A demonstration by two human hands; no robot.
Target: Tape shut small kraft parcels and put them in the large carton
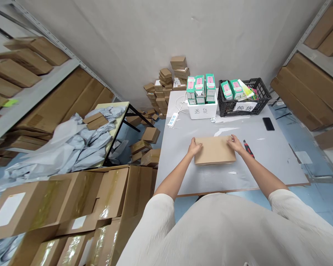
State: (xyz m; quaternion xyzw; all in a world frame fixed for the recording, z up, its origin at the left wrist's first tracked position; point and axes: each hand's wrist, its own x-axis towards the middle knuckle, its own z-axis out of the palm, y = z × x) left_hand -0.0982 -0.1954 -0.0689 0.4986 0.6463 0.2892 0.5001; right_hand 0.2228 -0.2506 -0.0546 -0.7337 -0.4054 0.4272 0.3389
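Observation:
A flat brown cardboard box (215,151) lies on the grey-topped table (183,177) in front of me. My left hand (194,146) grips its left end, fingers behind the far corner and thumb on the top. At the opposite end, my right hand (234,143) holds the far right corner with bent fingers. Just right of that hand lies a red and black utility knife (248,149). Scraps of white paper (223,130) are on the table beyond the box.
Behind the box stand a white bin (202,111) of green cartons and a black crate (223,107). A phone (268,124) lies at right, a power strip (173,120) at left. Large cartons (111,192) fill the near left; grey bags (72,147) cover a side table.

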